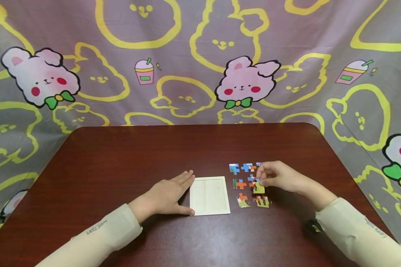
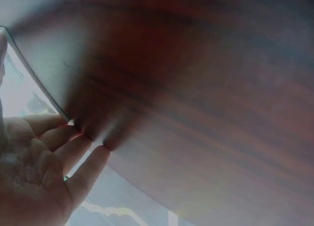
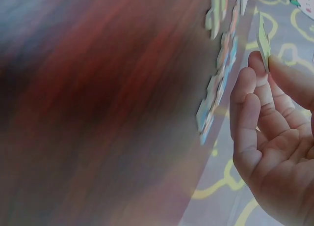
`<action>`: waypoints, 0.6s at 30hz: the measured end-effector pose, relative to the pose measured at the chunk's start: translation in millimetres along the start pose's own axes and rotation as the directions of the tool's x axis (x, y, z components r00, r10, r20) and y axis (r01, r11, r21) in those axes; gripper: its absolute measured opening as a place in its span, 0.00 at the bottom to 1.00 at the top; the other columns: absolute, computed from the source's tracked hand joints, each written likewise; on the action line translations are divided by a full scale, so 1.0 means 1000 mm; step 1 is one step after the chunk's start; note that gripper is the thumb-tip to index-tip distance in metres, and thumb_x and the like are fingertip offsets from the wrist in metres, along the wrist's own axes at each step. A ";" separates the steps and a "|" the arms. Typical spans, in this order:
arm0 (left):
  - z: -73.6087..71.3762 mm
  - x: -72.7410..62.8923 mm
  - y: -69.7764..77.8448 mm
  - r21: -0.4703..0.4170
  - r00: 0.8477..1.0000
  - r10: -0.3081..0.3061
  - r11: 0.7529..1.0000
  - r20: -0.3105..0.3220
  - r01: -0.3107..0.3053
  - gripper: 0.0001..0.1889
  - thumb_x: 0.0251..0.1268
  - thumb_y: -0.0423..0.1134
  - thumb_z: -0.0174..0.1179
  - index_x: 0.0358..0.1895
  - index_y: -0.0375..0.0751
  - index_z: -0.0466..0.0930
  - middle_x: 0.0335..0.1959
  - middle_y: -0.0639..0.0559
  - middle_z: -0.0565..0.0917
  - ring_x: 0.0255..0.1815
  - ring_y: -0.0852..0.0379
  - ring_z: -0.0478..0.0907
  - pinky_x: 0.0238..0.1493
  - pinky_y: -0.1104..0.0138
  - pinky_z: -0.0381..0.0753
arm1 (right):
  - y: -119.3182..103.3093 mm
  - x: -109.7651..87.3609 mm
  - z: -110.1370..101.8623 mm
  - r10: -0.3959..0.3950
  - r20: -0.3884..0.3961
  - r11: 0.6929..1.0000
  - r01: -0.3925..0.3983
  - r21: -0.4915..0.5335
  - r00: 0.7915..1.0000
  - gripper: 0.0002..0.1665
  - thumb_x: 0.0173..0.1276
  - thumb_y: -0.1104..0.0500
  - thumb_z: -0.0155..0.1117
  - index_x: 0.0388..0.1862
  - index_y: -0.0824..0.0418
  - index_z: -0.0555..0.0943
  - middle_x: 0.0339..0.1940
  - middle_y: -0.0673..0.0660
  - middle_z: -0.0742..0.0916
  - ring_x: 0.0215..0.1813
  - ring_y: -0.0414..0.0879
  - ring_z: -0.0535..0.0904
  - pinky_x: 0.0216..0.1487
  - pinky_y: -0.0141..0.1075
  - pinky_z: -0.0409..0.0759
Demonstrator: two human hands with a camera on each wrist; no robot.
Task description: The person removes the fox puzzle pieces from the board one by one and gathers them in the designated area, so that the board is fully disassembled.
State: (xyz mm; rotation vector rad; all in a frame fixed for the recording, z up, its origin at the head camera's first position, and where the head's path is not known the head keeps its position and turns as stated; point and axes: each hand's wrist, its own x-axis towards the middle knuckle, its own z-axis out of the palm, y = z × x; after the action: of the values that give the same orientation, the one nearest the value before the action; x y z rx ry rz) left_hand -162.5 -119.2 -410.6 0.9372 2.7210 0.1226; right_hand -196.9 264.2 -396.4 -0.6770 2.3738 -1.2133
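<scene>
A shallow, pale square puzzle tray (image 1: 209, 196) lies on the table. My left hand (image 1: 165, 194) rests at its left side, fingers extended to the far corner and thumb at the near one; in the left wrist view, fingertips meet the tray's edge (image 2: 37, 81). To the right, my right hand (image 1: 280, 178) pinches a yellow-green jigsaw piece (image 1: 259, 188) between thumb and index finger. In the right wrist view that piece (image 3: 263, 42) is seen nearly edge-on, raised above the table. Beneath and around this hand lie several loose jigsaw pieces (image 1: 240, 184), some partly hidden by fingers.
The dark reddish-brown table (image 1: 137, 148) spreads out around the tray. A patterned cloth (image 1: 187, 55) hangs behind it and along both sides. Loose pieces stand in rough rows, with a blue one (image 1: 234, 168) at the back and a green-and-orange one (image 1: 242, 201) at the front.
</scene>
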 end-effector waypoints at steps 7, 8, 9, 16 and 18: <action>0.000 -0.001 0.000 0.002 1.000 0.003 1.000 -0.003 -0.003 0.57 0.54 0.74 0.60 0.78 0.37 0.55 0.81 0.45 0.53 0.81 0.51 0.53 0.68 0.56 0.72 | 0.009 -0.014 -0.010 0.028 -0.022 1.000 -0.028 0.002 0.999 0.07 0.65 0.68 0.67 0.41 0.67 0.79 0.30 0.54 0.83 0.33 0.39 0.79 0.38 0.32 0.78; 0.000 -0.001 0.000 0.003 1.000 0.002 1.000 -0.002 -0.002 0.57 0.54 0.74 0.60 0.78 0.38 0.54 0.81 0.45 0.53 0.81 0.51 0.53 0.68 0.56 0.72 | 0.010 -0.016 -0.011 0.035 -0.023 0.999 -0.035 0.004 0.999 0.07 0.65 0.68 0.67 0.41 0.67 0.79 0.30 0.53 0.83 0.33 0.39 0.79 0.38 0.32 0.78; 0.000 -0.001 0.000 0.004 1.000 0.002 1.000 -0.002 -0.002 0.57 0.54 0.74 0.60 0.78 0.38 0.54 0.81 0.45 0.53 0.81 0.51 0.53 0.68 0.56 0.72 | 0.011 -0.018 -0.013 0.044 -0.024 0.999 -0.043 0.005 0.999 0.08 0.65 0.67 0.67 0.41 0.68 0.79 0.30 0.53 0.83 0.33 0.39 0.79 0.37 0.33 0.78; 0.000 0.000 0.000 0.007 1.000 -0.002 1.000 0.002 0.002 0.57 0.53 0.74 0.60 0.78 0.38 0.54 0.81 0.45 0.52 0.81 0.52 0.53 0.68 0.55 0.72 | 0.018 -0.030 -0.021 0.093 -0.002 0.996 -0.093 0.008 0.996 0.08 0.66 0.67 0.65 0.42 0.70 0.79 0.30 0.54 0.82 0.32 0.38 0.78 0.35 0.34 0.79; 0.000 0.000 0.000 0.007 1.000 -0.004 1.000 0.004 0.004 0.58 0.53 0.75 0.60 0.78 0.38 0.53 0.81 0.46 0.52 0.81 0.52 0.52 0.68 0.55 0.72 | 0.019 -0.033 -0.021 0.103 0.008 0.995 -0.103 0.006 0.995 0.08 0.67 0.67 0.65 0.42 0.69 0.79 0.30 0.54 0.82 0.32 0.37 0.77 0.35 0.34 0.78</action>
State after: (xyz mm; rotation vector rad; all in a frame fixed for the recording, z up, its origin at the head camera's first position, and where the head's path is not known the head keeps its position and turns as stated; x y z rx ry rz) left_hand -162.7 -119.4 -410.3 0.9328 2.7216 0.1107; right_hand -186.5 306.3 -396.9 -0.5486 2.3663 -1.1725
